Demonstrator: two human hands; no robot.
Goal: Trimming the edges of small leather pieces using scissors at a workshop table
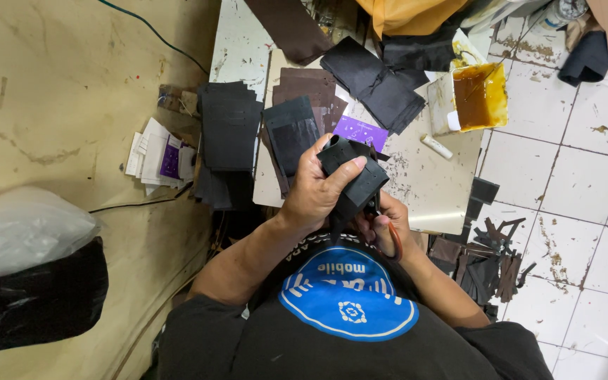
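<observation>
My left hand [318, 186] grips a black leather piece [355, 176], folded and curled at its top, holding it up in front of my chest. My right hand [387, 229] sits just below and behind the piece, closed on scissors with an orange-red handle [396, 243]; the blades are hidden behind the leather. Both hands are above the near edge of a small cream work board [431, 190].
Stacks of black leather pieces [230, 134] and brown pieces [311, 88] lie on the board, with a purple card [360, 131]. An open tub of brown glue [476, 95] and a white stick [435, 146] stand to the right. Leather scraps [490, 260] litter the tiled floor.
</observation>
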